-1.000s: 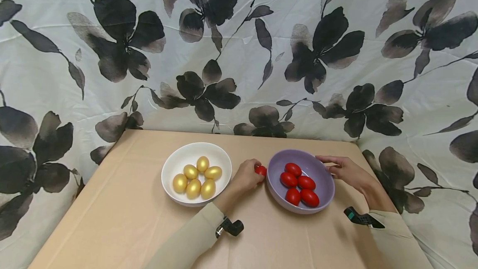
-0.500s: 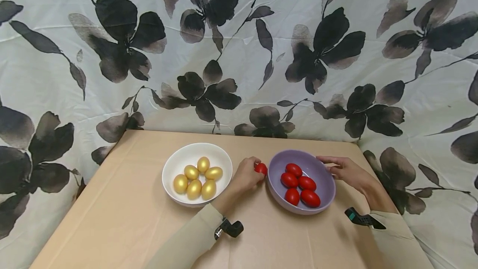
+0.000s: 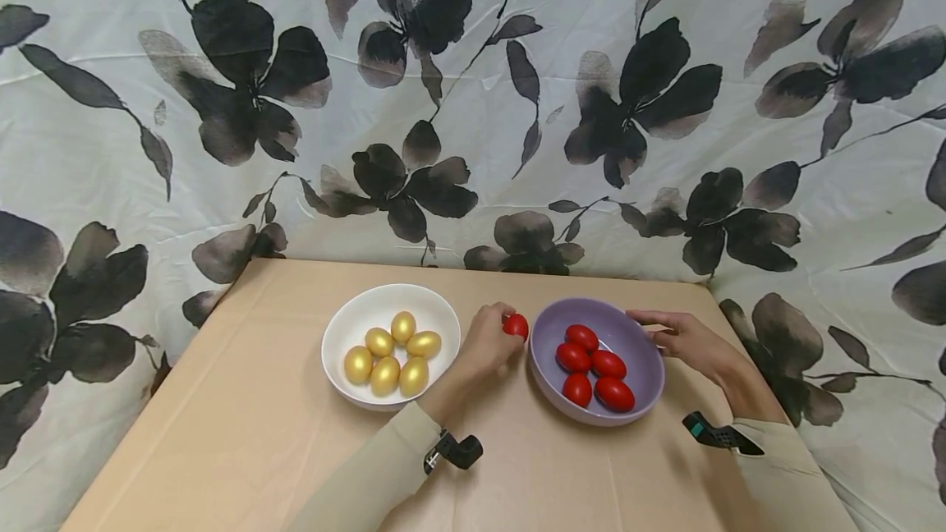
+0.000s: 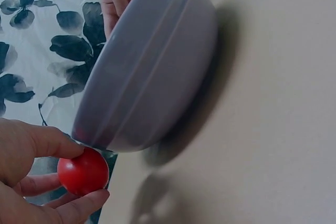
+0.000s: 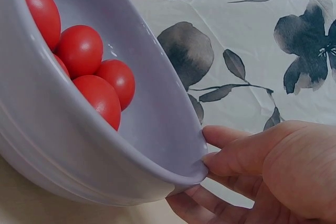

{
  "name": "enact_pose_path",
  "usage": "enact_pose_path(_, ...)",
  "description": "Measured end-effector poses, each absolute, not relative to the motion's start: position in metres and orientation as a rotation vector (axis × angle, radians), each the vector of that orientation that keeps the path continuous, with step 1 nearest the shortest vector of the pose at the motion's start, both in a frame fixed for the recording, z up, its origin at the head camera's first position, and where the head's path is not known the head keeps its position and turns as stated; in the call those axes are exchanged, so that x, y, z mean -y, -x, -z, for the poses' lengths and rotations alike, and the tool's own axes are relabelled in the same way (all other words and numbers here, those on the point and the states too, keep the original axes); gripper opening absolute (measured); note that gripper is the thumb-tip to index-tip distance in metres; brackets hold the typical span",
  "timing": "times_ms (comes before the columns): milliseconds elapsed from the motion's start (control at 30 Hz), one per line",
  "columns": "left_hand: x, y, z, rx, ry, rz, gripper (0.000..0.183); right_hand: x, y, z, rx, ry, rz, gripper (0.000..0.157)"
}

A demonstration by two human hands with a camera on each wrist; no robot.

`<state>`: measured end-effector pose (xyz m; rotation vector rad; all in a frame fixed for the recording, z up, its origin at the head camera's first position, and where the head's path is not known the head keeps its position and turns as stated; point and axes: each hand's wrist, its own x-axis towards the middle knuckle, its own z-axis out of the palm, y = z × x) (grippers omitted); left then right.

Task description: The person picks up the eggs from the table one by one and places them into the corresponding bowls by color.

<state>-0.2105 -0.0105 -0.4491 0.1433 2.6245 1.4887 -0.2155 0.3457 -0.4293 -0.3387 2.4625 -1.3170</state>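
Observation:
My left hand [image 3: 488,343] pinches a red egg [image 3: 516,327] between thumb and fingers, just outside the left side of a purple bowl [image 3: 543,388]. In the left wrist view this egg [image 4: 83,171] is beside the bowl's outer wall [image 4: 152,66]. On the far side of that bowl, my right hand [image 3: 691,343] holds the rim. The right wrist view shows the right hand's thumb [image 5: 231,158] at the rim and other fingers lower, against the underside. Several red eggs [image 3: 608,364] lie inside the purple bowl.
A white bowl [image 3: 336,380] with several gold eggs [image 3: 384,374] stands left of my left hand. Both bowls rest on a tan-covered table [image 3: 547,474]. Behind it hangs a white cloth [image 3: 517,146] with dark flowers.
My left hand has risen slightly with the red egg, staying beside the purple bowl. The right hand and both bowls keep their places.

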Motion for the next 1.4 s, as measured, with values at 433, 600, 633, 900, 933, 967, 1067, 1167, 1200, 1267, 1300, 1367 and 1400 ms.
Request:
enact_pose_path(433,0.015,0.215,0.437,-2.628,-0.228,-1.534,0.047,-0.346,0.215,0.428,-2.448,0.344,1.338,0.048)
enact_pose_path(600,0.015,0.216,0.431,-2.625,-0.275,-1.544,0.041,-0.346,0.215,0.428,-2.448,0.339,1.338,0.049)
enact_pose_path(633,0.015,0.216,0.430,-2.621,-0.285,-1.549,0.041,-0.346,0.216,0.428,-2.446,0.339,1.339,0.049)
enact_pose_path(900,0.010,0.211,0.419,-2.585,-0.371,-1.589,0.042,-0.346,0.216,0.429,-2.447,0.333,1.331,0.049)
enact_pose_path(933,0.009,0.211,0.418,-2.582,-0.381,-1.591,0.042,-0.347,0.216,0.429,-2.446,0.329,1.334,0.049)
enact_pose_path(967,0.009,0.210,0.417,-2.576,-0.387,-1.594,0.042,-0.347,0.216,0.429,-2.443,0.327,1.337,0.049)
enact_pose_path(1067,0.006,0.209,0.415,-2.566,-0.396,-1.596,0.042,-0.347,0.217,0.430,-2.436,0.329,1.345,0.049)
enact_pose_path(1167,0.004,0.209,0.415,-2.554,-0.412,-1.599,0.041,-0.347,0.217,0.430,-2.427,0.331,1.357,0.049)
enact_pose_path(1200,0.003,0.208,0.415,-2.551,-0.422,-1.603,0.041,-0.347,0.218,0.430,-2.426,0.332,1.357,0.049)
enact_pose_path(1267,0.001,0.208,0.415,-2.545,-0.439,-1.605,0.040,-0.348,0.218,0.430,-2.426,0.327,1.358,0.049)
enact_pose_path(1300,0.000,0.208,0.415,-2.544,-0.447,-1.604,0.040,-0.348,0.218,0.430,-2.426,0.324,1.359,0.049)
enact_pose_path(1367,-0.002,0.208,0.415,-2.543,-0.458,-1.598,0.041,-0.348,0.218,0.431,-2.428,0.317,1.359,0.049)
enact_pose_path(1400,-0.003,0.208,0.415,-2.544,-0.461,-1.594,0.041,-0.348,0.218,0.431,-2.430,0.314,1.358,0.049)
